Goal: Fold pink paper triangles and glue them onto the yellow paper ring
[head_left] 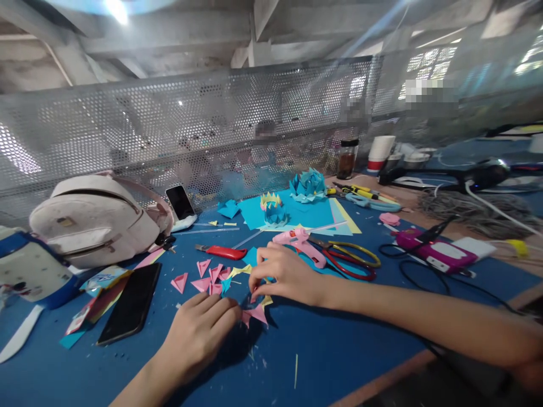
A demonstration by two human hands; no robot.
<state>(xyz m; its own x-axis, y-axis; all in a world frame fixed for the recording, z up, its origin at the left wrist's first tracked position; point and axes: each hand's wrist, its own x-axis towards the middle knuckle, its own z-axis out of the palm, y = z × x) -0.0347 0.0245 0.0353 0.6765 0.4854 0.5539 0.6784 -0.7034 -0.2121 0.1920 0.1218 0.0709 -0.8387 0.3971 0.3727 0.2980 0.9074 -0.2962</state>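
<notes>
My left hand (199, 330) and my right hand (286, 276) meet over a cluster of folded pink paper pieces (257, 312) on the blue table (322, 350). Both hands have fingers curled and pinched on this small pink assembly, which also shows bits of yellow and blue. Several loose pink folded triangles (203, 277) lie just to the left of my right hand's fingertips. A pink glue gun (299, 243) lies right behind my right hand.
Red-and-yellow scissors (352, 260), a red utility knife (221, 251), blue and yellow paper sheets (305, 217) with folded paper flowers (308, 185), a black phone (131, 302), a white backpack (93, 217), a pink device (436, 251) with cables, cups (379, 152) and a perforated metal screen (212, 130) behind.
</notes>
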